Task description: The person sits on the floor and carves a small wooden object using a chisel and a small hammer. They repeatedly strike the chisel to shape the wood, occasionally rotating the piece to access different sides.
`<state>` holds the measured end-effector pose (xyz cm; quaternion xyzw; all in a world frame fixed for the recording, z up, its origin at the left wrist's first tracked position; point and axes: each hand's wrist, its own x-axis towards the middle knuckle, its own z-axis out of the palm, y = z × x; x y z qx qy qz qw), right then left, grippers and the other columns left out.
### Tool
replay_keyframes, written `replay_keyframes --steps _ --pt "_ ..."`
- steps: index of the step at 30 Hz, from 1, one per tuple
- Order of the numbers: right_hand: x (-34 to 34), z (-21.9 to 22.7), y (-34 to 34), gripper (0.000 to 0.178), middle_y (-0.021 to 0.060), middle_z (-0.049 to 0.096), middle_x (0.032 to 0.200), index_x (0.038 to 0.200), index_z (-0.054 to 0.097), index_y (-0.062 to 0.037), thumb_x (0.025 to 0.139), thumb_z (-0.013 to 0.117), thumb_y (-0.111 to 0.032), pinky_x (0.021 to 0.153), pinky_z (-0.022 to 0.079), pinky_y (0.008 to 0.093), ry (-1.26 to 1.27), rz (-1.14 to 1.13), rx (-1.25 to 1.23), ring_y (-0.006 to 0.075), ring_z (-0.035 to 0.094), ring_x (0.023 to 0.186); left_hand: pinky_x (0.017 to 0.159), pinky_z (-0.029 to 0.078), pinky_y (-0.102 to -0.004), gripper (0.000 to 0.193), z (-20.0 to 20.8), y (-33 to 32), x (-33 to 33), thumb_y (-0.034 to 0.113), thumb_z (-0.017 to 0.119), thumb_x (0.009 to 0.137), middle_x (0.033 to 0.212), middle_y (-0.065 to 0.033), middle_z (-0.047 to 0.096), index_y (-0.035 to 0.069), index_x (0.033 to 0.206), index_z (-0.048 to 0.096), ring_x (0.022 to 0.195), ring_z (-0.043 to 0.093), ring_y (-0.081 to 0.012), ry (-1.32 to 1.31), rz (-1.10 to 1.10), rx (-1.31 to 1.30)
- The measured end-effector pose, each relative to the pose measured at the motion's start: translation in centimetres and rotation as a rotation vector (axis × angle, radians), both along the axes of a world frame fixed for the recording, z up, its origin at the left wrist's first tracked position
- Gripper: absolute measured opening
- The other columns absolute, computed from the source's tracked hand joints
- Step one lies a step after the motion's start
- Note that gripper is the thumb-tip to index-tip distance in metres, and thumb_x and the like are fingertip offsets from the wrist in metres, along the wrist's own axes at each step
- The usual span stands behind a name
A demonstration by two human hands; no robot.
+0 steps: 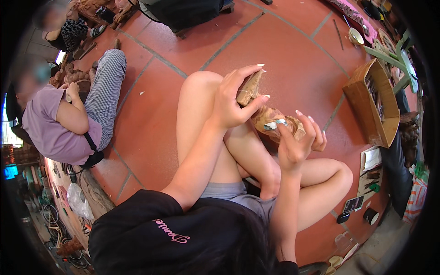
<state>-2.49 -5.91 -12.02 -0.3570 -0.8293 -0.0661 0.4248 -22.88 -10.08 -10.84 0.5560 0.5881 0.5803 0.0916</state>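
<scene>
A pale brown carved wooden figure (pixel 256 107) rests against my raised left knee. My left hand (pixel 233 98) grips its upper end, fingers wrapped around the top. Lower down, my right hand (pixel 298 137) presses a small folded grey piece, like sandpaper (pixel 276 123), against the figure's lower part. Both hands touch the wood, and much of the carving is hidden behind my fingers.
I sit on a red tiled floor (pixel 298 59). A cardboard box of tools (pixel 373 103) stands at the right, with small tools and a phone (pixel 354 204) below it. A person in a purple shirt (pixel 50 123) sits at the left; another sits at top left.
</scene>
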Motion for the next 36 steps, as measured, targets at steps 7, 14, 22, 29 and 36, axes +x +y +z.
replay_keyframes --steps 7,14,22,29,36 --pt "0.1 -0.5 0.8 0.013 -0.0091 0.064 0.123 0.073 0.074 -0.0314 0.074 0.081 -0.020 0.111 0.023 0.0436 -0.010 -0.012 0.043 0.0181 0.050 0.123 0.102 0.047 -0.0321 0.060 -0.3 -0.1 0.1 0.006 0.079 0.081 0.125 -0.0134 0.066 0.000 0.136 0.055 0.116 0.062 -0.0197 -0.007 -0.002 -0.009" --pt "0.7 -1.0 1.7 0.015 -0.0127 0.063 0.122 0.071 0.072 -0.0343 0.074 0.080 -0.022 0.113 0.021 0.0424 0.020 -0.049 0.004 0.0169 0.049 0.124 0.093 0.051 -0.0368 0.055 -0.5 0.5 0.5 0.015 0.082 0.076 0.121 -0.0122 0.068 0.005 0.127 0.062 0.106 0.065 -0.0285 -0.077 0.039 0.051" --pt "0.9 -1.1 1.8 0.015 -0.0086 0.063 0.125 0.074 0.077 -0.0315 0.070 0.082 -0.018 0.113 0.021 0.0418 -0.019 -0.026 0.018 0.0212 0.048 0.128 0.092 0.050 -0.0355 0.059 -0.7 0.3 0.2 0.015 0.082 0.076 0.114 -0.0134 0.068 0.005 0.130 0.061 0.103 0.066 -0.0266 -0.104 0.045 0.047" --pt "0.4 -0.1 1.2 0.014 -0.0083 0.062 0.124 0.072 0.077 -0.0292 0.070 0.081 -0.016 0.113 0.020 0.0429 -0.030 -0.011 0.003 0.0211 0.047 0.129 0.106 0.046 -0.0352 0.060 -0.5 0.0 0.0 0.005 0.077 0.082 0.126 -0.0135 0.065 -0.001 0.137 0.054 0.119 0.061 -0.0212 -0.062 -0.022 -0.017" --pt "0.3 0.2 1.2 0.012 -0.0081 0.064 0.121 0.071 0.075 -0.0285 0.071 0.077 -0.016 0.116 0.016 0.0443 -0.016 0.016 -0.033 0.0204 0.049 0.128 0.099 0.048 -0.0353 0.059 -0.5 0.3 0.2 0.011 0.079 0.079 0.120 -0.0135 0.067 0.002 0.134 0.058 0.111 0.064 -0.0243 -0.102 0.003 0.024"
